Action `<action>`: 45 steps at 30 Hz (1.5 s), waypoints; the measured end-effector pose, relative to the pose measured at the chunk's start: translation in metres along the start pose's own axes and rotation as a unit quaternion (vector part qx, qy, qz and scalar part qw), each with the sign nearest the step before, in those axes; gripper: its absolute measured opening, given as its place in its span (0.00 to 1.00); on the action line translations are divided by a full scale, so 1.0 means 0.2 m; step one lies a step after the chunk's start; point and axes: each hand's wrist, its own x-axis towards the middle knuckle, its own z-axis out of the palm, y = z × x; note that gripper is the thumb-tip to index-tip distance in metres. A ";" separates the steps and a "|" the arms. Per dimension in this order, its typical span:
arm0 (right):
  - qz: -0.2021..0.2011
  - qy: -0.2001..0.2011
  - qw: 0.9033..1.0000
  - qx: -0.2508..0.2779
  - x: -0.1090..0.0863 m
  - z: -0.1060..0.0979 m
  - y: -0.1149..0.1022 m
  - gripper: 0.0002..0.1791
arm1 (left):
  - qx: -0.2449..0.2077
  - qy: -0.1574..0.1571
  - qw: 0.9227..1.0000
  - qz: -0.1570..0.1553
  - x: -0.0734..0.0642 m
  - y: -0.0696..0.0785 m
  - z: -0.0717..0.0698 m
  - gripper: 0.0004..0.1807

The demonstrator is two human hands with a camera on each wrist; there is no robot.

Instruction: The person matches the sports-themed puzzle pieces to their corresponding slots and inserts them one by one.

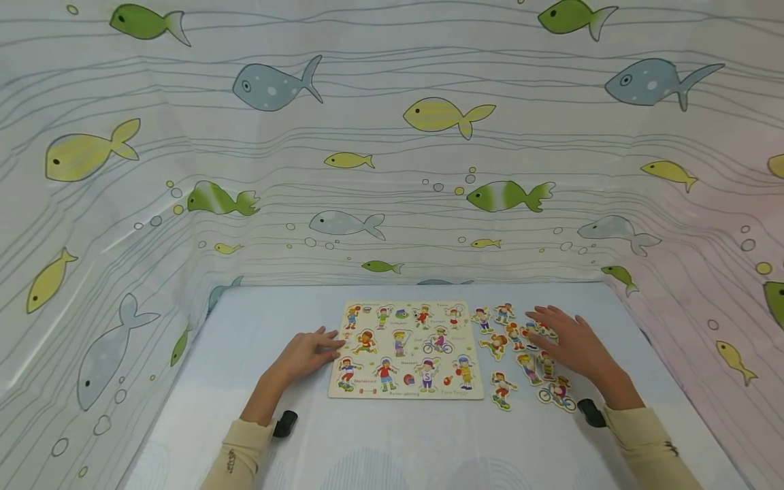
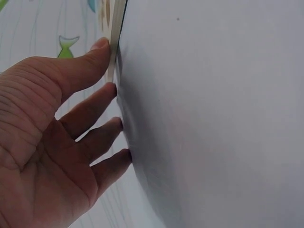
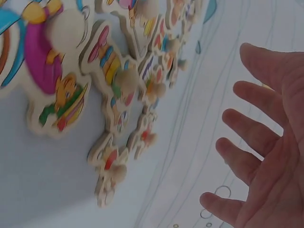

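While touching the board [image 1: 383, 350] at its left edge with the loose fingers of the left hand [image 1: 311, 354], holds the right hand [image 1: 566, 340] spread and empty over the pieces [image 1: 528, 368] just right of the board, and might scatter them by dipping too low.

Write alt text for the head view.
A person's left hand touches the left edge of an illustrated board; the right hand hovers above loose figure-shaped pieces. Fish-patterned sheeting rises behind the pale table.
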 end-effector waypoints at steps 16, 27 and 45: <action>-0.028 0.000 0.999 0.018 0.17 0.10 -0.08 0.27 | 0.004 0.000 1.000 -0.005 0.01 0.01 0.00 0.16; -0.040 -0.007 0.999 0.030 0.28 0.18 -0.11 0.23 | -0.007 -0.003 1.000 -0.006 0.01 0.01 -0.01 0.15; -0.038 -0.023 0.999 0.005 0.41 0.28 -0.14 0.14 | -0.003 0.003 1.000 0.003 0.01 0.00 0.00 0.15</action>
